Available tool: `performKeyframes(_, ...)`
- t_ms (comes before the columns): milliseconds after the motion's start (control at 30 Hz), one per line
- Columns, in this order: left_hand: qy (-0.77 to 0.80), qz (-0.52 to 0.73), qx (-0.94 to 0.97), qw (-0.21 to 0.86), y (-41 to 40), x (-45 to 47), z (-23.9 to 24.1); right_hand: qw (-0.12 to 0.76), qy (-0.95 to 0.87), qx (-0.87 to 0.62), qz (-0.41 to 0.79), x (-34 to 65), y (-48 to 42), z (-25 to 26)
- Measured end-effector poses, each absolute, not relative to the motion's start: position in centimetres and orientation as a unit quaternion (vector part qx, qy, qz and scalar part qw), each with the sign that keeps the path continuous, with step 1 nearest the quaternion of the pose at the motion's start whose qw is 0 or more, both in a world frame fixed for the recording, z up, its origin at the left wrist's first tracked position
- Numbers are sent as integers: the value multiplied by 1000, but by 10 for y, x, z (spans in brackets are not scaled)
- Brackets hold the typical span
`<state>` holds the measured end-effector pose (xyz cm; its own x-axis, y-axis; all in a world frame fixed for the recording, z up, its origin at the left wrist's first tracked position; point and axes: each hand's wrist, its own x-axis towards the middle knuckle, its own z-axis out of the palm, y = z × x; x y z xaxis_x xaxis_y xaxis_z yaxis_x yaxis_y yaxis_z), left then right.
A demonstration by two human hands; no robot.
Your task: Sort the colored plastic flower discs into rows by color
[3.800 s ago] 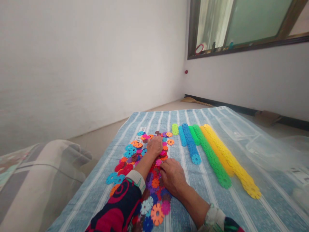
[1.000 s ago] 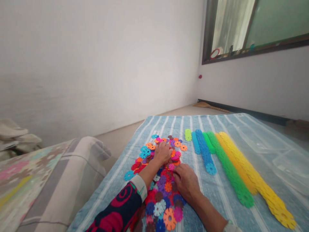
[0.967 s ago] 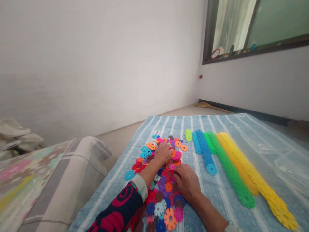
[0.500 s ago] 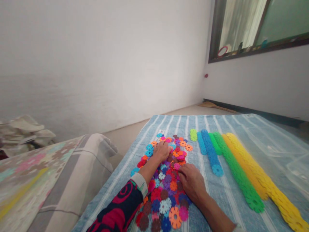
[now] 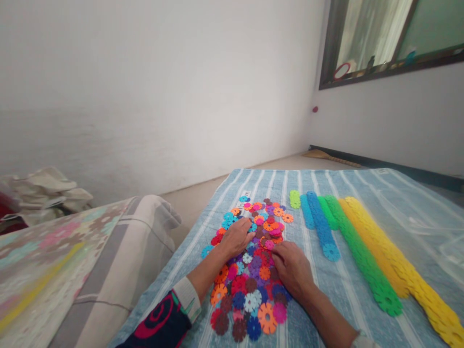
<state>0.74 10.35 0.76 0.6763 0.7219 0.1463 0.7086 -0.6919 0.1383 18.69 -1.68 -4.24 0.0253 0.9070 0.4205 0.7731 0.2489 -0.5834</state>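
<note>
A long pile of snowflake-shaped plastic discs [image 5: 253,300], in red, orange, purple, brown, pink and blue, lies spread on a blue striped cloth. Over the pile's upper left part is my left hand [image 5: 236,238], fingers lying on the discs and thumb apart. My right hand [image 5: 294,267] rests at the pile's right edge, its fingers loosely bent against the discs. No disc shows held in either hand, though the right fingertips are partly hidden. To the right lie overlapping rows of like discs: a blue row [image 5: 321,224], a green row [image 5: 362,258] and a yellow row [image 5: 402,263].
A short lime-green row [image 5: 295,199] sits beyond the blue ones. Clear plastic containers [image 5: 453,251] stand at the right. The striped cloth [image 5: 203,270] covers the table. A second surface with a flowered cover [image 5: 61,232] is at the left, near a white wall [image 5: 163,87].
My left hand has drawn back slightly toward me and to the left, uncovering discs near the pile's top. The right hand stays at the pile's edge. The view has shifted a little.
</note>
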Motion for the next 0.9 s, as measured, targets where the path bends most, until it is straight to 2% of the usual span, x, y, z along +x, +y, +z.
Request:
performKeyframes(367,374,95,922,20,85,-3,11,376,-694,-609,83,187,-17,-40)
performKeyframes(900,290,204,935,-22,67,-19,-13,375,-694,-609,80,187,-17,-39)
